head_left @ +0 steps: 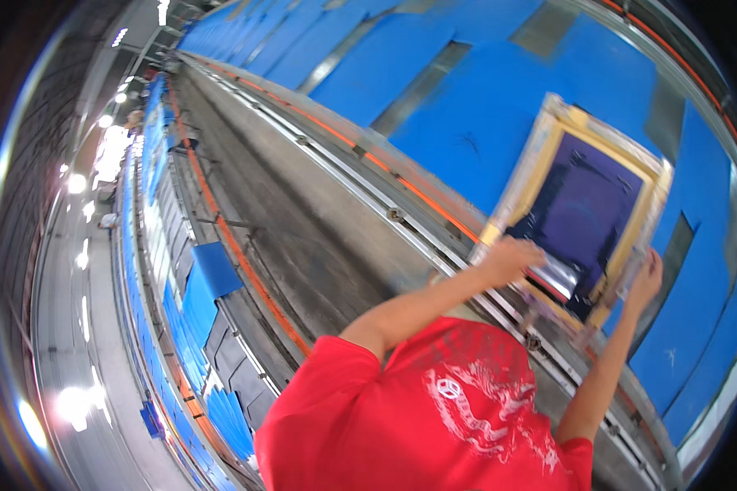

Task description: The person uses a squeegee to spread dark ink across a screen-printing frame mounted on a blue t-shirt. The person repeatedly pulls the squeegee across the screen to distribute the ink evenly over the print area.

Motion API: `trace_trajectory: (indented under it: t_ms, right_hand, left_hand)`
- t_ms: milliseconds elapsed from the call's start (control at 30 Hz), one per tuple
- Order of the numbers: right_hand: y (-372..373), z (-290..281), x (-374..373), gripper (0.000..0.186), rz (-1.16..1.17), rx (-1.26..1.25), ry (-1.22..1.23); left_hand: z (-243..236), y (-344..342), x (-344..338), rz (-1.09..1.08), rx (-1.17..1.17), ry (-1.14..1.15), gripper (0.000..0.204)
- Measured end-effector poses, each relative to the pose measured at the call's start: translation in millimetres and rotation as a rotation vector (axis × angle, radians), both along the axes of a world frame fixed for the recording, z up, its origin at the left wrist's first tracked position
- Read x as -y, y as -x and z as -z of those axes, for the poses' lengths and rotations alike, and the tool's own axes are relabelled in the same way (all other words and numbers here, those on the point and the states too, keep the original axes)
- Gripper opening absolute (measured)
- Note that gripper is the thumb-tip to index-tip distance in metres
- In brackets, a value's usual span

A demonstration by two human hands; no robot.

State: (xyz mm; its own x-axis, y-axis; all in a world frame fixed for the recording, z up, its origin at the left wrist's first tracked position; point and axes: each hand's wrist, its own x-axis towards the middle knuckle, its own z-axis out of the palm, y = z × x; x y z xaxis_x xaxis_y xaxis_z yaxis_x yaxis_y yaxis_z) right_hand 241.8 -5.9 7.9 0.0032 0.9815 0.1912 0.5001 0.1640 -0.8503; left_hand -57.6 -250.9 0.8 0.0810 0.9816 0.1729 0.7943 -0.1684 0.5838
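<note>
A screen printing frame (657,184) with tape-covered edges and a dark purple mesh lies tilted over the blue pieces on the long table. My left hand (512,260) is closed at the near left part of the frame, gripping the end of a squeegee (555,281) with a shiny blade-like strip and a thin red edge. Dark ink marks the mesh around it. At the frame's near right edge, my right hand (647,280) has its fingers bent against the side; part of the grip is hidden.
Blue flat pieces (458,114) cover the long table in rows, with grey gaps between. A metal rail (344,176) and an orange strip run along its edge. Beyond a grey aisle (278,180), another long table (258,360) holds blue and dark pieces. Bright lamps shine at far left.
</note>
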Motion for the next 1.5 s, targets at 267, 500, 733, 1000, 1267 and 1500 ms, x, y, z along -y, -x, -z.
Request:
trace_trajectory:
  t_ms: [267,500,733,1000,1267,1500]
  right_hand:
    - [222,39,67,0.026,0.091,-0.044,0.090]
    - [319,32,107,0.021,0.157,-0.025,0.135]
    - [341,41,108,0.020,0.186,0.024,0.132]
    - [345,46,100,0.023,0.168,0.078,0.189]
    - [332,22,100,0.027,0.037,0.351,0.245]
    - [371,-55,74,0.034,-0.253,0.638,-0.239]
  left_hand:
    - [-11,225,26,0.059,0.004,0.113,0.048]
    - [-37,321,45,0.076,-0.027,0.194,0.046]
    - [-35,343,55,-0.003,-0.154,0.129,0.045]
    - [-23,338,113,0.086,-0.190,-0.014,0.049]
    - [4,345,36,0.088,-0.257,-0.078,0.048]
    - [-38,369,-126,0.062,-0.129,0.154,0.029]
